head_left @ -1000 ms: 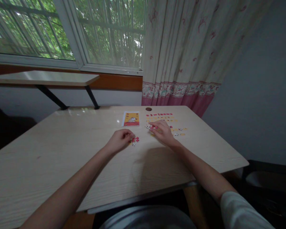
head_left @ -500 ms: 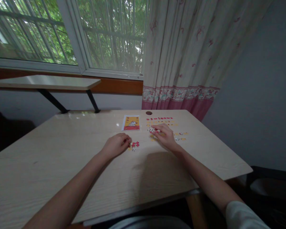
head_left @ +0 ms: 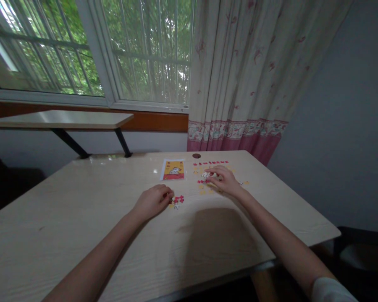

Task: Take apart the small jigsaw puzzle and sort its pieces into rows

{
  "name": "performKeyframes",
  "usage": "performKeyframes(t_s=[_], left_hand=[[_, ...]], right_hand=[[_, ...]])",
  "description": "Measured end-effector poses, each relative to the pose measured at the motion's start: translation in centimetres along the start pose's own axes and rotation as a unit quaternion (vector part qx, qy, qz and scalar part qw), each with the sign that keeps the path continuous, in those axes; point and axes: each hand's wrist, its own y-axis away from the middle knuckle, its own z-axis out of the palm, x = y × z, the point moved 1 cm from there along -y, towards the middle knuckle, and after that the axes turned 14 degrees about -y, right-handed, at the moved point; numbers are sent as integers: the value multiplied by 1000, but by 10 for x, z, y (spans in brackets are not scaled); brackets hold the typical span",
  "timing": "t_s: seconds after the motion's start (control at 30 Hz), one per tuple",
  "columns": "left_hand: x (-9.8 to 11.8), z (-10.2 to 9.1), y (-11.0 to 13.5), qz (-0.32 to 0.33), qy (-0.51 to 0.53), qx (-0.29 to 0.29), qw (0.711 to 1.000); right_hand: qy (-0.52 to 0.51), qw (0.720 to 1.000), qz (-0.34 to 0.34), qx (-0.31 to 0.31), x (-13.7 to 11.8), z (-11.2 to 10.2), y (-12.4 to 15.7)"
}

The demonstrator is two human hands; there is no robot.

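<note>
On the table, a small cluster of joined jigsaw pieces (head_left: 178, 200) shows red, white and yellow parts. My left hand (head_left: 153, 202) rests at its left edge, fingers curled and closed; what they pinch is hidden. To the right, my right hand (head_left: 224, 180) hovers over rows of loose jigsaw pieces (head_left: 204, 182), its thumb and forefinger apart with a gap between them. It covers part of the middle rows. A row of red pieces (head_left: 211, 162) lies farthest back. Left of the rows is a reference picture (head_left: 174, 170) with a white animal on yellow and red.
A round cable hole (head_left: 196, 156) is near the back edge of the wooden table (head_left: 82, 226). A raised shelf (head_left: 66, 119) on black brackets stands at the back left. Behind are a barred window and a patterned curtain (head_left: 236, 84); a dark chair is at right.
My right hand has shifted slightly right along the rows, uncovering red and white pieces at its left. My left hand stays by the cluster. The camera has tilted up a little.
</note>
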Motion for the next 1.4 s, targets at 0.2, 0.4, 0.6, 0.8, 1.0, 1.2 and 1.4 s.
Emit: performKeyframes(t_s=[0.2,0.4,0.6,0.8,1.0,1.2,1.4], left_hand=[[1,-1,-1,3,-7,-2,1000],[2,0,-1,12,-11,-7,1000],[0,1,-1,17,-12,-15,1000],[-2,3,0,14,0,-12,1000],[-3,4,-1,18,-12,-13,1000],[-2,4,-1,28,-23,-14,999],[-1,0,-2,17,-21,-22,999]], right_hand=[[27,992,114,-43,43,-60,4],[-2,965,259,50,103,-93,53],[12,955,294,-40,124,-89,73],[28,952,301,-43,126,-96,73],[34,954,295,-40,126,-104,78],[64,951,302,-19,128,-106,80],[86,950,299,-3,123,-94,73]])
